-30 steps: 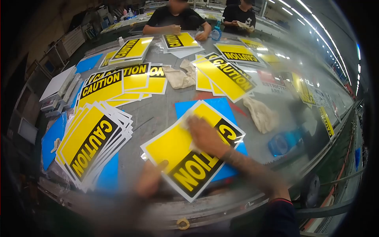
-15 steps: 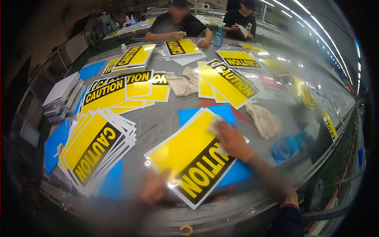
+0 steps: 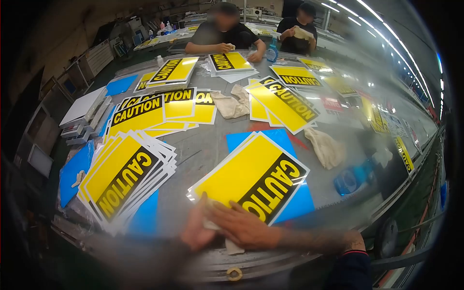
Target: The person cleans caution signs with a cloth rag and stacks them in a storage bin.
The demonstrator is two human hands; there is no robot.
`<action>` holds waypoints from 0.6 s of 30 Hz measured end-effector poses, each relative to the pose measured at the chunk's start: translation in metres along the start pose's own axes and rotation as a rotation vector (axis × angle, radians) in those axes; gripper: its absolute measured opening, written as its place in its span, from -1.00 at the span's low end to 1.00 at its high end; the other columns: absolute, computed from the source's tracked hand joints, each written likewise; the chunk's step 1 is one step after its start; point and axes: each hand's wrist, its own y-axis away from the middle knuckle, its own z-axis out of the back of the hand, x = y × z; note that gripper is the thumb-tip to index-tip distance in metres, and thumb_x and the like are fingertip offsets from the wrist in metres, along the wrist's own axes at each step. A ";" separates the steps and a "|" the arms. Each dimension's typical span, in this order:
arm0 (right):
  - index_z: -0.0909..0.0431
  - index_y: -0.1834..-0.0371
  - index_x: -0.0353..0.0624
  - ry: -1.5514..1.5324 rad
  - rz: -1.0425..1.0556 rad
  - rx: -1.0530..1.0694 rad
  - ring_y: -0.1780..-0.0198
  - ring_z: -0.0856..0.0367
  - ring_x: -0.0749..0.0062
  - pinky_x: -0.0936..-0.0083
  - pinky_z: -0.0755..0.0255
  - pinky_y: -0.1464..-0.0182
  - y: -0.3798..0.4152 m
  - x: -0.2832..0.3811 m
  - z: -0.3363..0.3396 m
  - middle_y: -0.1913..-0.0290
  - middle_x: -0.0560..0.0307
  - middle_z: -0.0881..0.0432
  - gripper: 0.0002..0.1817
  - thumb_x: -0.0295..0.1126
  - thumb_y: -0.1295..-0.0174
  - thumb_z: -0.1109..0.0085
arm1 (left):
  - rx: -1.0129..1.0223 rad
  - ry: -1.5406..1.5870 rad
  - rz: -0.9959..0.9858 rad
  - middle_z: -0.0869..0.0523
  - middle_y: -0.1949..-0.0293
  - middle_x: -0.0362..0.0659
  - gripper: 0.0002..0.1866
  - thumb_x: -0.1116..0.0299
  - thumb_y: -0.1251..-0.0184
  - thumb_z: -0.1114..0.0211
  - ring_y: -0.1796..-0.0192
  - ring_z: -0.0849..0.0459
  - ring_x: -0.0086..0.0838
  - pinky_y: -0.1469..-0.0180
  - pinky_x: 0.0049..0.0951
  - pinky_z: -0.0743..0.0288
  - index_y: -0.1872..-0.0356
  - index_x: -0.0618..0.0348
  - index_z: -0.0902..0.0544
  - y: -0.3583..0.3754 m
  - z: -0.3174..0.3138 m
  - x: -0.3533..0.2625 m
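Observation:
A yellow and black caution sign (image 3: 241, 166) lies tilted on top of other signs, over a blue sheet (image 3: 297, 200). My right hand (image 3: 244, 227) presses a pale cloth (image 3: 235, 248) at the sign's near left edge, its fingers laid over the cloth. Beside it my left hand (image 3: 197, 229) grips that edge, thumb on top; the fingers underneath are hidden. The two hands touch or nearly touch. To the left, a fanned stack of caution signs (image 3: 118, 179) rests on the table (image 3: 193, 150).
Crumpled cloths (image 3: 232, 102) (image 3: 325, 149) lie farther up the table. A blue spray bottle (image 3: 353, 180) lies at the right. More caution signs (image 3: 290, 104) spread across the back. Two people (image 3: 224, 34) (image 3: 298, 34) handle cloths across the table. White boxes (image 3: 82, 111) are stacked at the left.
My right hand has moved with the cloth from the sign's far right part down to its near left edge, beside my left hand. The view has shifted slightly.

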 end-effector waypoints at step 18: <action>-0.38 -0.64 -0.13 0.475 -0.296 -0.190 -0.67 -0.36 0.06 -0.28 -0.11 -0.65 0.028 -0.134 0.043 -0.65 -0.04 -0.40 -0.39 -0.28 -0.54 -0.09 | -0.204 -0.302 -0.129 -0.57 -0.44 0.10 -0.58 0.30 -0.83 -0.02 -0.43 -0.66 -0.03 -0.43 0.11 -0.65 -0.51 0.26 -0.32 0.012 -0.037 0.012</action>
